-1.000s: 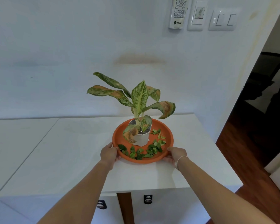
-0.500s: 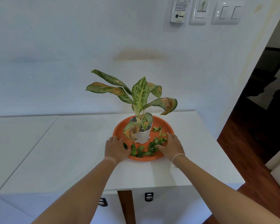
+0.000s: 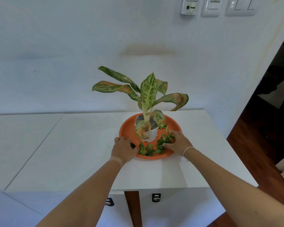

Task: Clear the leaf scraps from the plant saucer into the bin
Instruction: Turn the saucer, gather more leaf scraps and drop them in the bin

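Note:
An orange plant saucer (image 3: 129,128) sits on a white tabletop (image 3: 82,145), with a white pot (image 3: 152,134) and a variegated plant (image 3: 148,90) in its middle. Several green leaf scraps (image 3: 148,150) lie across the saucer's near and right part. My left hand (image 3: 124,149) lies palm down on the near-left rim, its fingers covering a few scraps. My right hand (image 3: 177,143) rests palm down on the right side, fingers spread over the scraps there. Neither hand has lifted anything. No bin is in view.
The table's right edge (image 3: 228,145) drops to a wooden floor (image 3: 261,153) beside a dark doorway (image 3: 272,95). A remote holder (image 3: 188,5) and wall switches (image 3: 241,5) hang above. White cabinet fronts with black handles (image 3: 156,197) stand below the table's front edge.
Both hands left the saucer's outer rim and moved inward onto the leaf scraps. The saucer and plant stayed where they were.

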